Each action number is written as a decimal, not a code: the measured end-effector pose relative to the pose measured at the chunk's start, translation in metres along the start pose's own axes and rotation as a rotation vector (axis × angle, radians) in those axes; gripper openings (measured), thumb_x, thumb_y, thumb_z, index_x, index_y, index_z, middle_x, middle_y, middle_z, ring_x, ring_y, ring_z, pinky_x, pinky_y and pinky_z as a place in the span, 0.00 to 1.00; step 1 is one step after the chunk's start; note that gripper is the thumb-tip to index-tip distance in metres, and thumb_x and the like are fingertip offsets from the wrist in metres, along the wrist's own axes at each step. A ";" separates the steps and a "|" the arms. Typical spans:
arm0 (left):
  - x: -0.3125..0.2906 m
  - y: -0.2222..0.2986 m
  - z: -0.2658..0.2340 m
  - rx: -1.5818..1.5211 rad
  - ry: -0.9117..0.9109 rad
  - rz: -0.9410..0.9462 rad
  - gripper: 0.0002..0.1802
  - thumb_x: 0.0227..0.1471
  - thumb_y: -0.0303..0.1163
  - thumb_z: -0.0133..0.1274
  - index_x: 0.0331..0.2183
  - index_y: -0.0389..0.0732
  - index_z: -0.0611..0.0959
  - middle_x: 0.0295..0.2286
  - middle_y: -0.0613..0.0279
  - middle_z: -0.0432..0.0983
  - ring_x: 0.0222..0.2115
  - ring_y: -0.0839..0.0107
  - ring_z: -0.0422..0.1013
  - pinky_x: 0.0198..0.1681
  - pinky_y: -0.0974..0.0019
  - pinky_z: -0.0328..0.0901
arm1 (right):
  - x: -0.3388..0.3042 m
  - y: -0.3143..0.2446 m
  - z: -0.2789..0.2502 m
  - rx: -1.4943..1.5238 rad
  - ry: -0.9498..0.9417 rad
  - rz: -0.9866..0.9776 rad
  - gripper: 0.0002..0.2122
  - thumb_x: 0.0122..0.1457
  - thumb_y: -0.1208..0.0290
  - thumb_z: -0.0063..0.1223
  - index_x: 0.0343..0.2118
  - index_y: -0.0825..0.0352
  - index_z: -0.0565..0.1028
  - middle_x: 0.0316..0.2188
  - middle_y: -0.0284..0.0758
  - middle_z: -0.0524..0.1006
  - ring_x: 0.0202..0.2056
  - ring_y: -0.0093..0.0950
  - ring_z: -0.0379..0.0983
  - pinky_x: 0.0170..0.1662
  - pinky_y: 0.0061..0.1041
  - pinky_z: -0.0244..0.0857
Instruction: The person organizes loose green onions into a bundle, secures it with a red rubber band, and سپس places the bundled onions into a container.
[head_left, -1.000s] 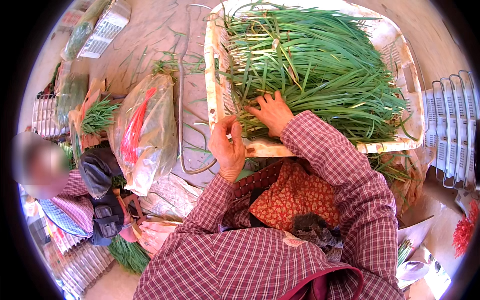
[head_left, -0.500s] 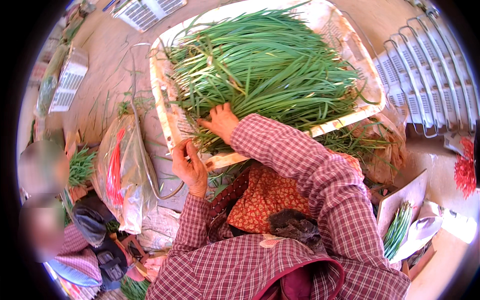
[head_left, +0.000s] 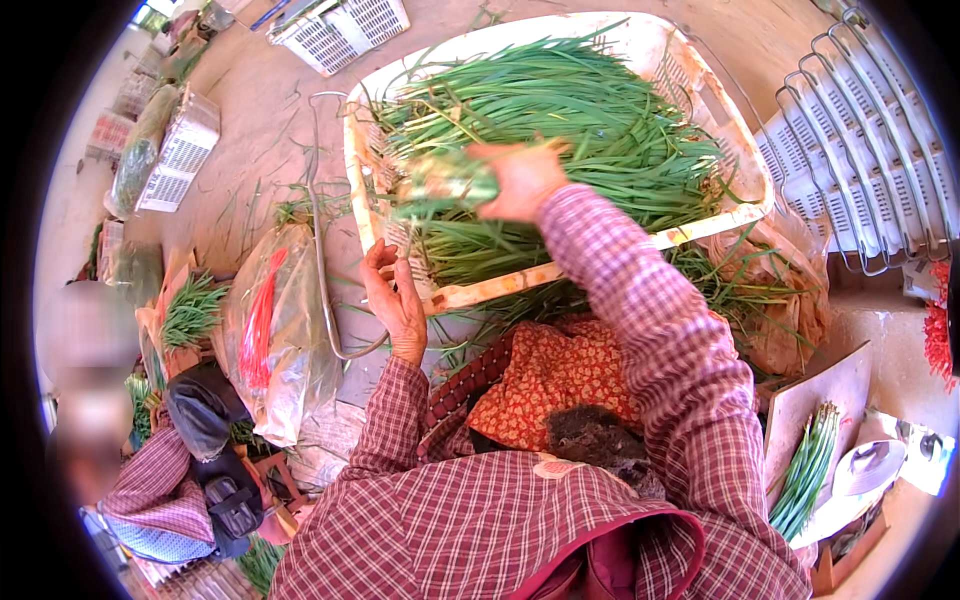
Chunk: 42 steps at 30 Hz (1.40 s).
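A large white plastic crate (head_left: 357, 140), stained brown along its rim, stands in front of me. Long green garlic chives (head_left: 560, 100) fill it, their stems mostly toward the left. Above the pile my right hand (head_left: 522, 180) grips a small bunch of chives (head_left: 445, 183); the bunch and fingers are smeared by motion. At the crate's near left corner is my left hand (head_left: 398, 305), palm up, its fingers apart with nothing in them. Beneath the crate's near side, a red flowered cloth (head_left: 550, 385) covers my lap.
A clear bag with red strings (head_left: 262, 320) sits left, beside a bent metal rod (head_left: 318, 200). White crates (head_left: 345, 35) stand behind. To the right are a metal rack (head_left: 860, 130), a board (head_left: 845, 385) and bundled chives (head_left: 808, 470). Another person's sleeve (head_left: 155, 490) shows at lower left.
My right hand has risen from the crate's near left corner, moving up and right with a bunch of chives. My left hand's fingers have spread apart. The view has shifted slightly.
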<state>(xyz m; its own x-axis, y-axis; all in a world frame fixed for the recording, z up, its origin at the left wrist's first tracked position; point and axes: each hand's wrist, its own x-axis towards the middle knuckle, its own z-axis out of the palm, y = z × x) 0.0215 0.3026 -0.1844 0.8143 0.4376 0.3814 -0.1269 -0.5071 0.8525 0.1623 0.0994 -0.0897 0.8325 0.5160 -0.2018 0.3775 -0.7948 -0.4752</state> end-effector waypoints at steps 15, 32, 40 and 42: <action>0.080 0.118 0.133 -0.139 -0.792 0.313 0.59 0.34 0.49 0.72 0.59 0.29 0.60 0.57 0.41 0.61 0.58 0.54 0.60 0.62 0.55 0.53 | -0.059 0.082 -0.048 1.092 0.538 -0.206 0.33 0.44 0.76 0.71 0.55 0.69 0.67 0.48 0.33 0.77 0.49 0.22 0.71 0.53 0.25 0.66; 0.038 0.098 0.163 -0.506 -0.857 0.223 0.39 0.42 0.35 0.69 0.54 0.36 0.70 0.51 0.52 0.68 0.53 0.62 0.65 0.54 0.58 0.63 | -0.057 0.055 -0.031 0.404 0.670 -0.063 0.33 0.39 0.56 0.67 0.52 0.59 0.72 0.43 0.43 0.78 0.41 0.42 0.76 0.48 0.37 0.70; 0.059 0.073 0.175 -0.268 -1.267 0.195 0.62 0.31 0.47 0.73 0.61 0.30 0.58 0.55 0.41 0.63 0.56 0.54 0.62 0.61 0.60 0.55 | -0.098 0.066 -0.088 0.820 1.085 -0.131 0.24 0.41 0.66 0.70 0.42 0.70 0.76 0.36 0.37 0.81 0.37 0.28 0.77 0.44 0.29 0.72; 0.064 0.031 0.177 0.193 -1.279 0.371 0.61 0.33 0.57 0.68 0.61 0.35 0.60 0.58 0.40 0.58 0.60 0.49 0.55 0.63 0.56 0.52 | -0.133 0.059 -0.134 0.743 1.255 -0.122 0.25 0.44 0.64 0.70 0.46 0.67 0.75 0.42 0.39 0.79 0.46 0.31 0.73 0.54 0.32 0.63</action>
<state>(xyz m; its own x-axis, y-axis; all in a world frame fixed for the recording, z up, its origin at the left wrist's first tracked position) 0.1702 0.1836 -0.1965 0.7166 -0.6884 -0.1122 -0.4582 -0.5859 0.6684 0.1282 -0.0595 0.0238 0.7574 -0.3530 0.5494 0.5022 -0.2230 -0.8355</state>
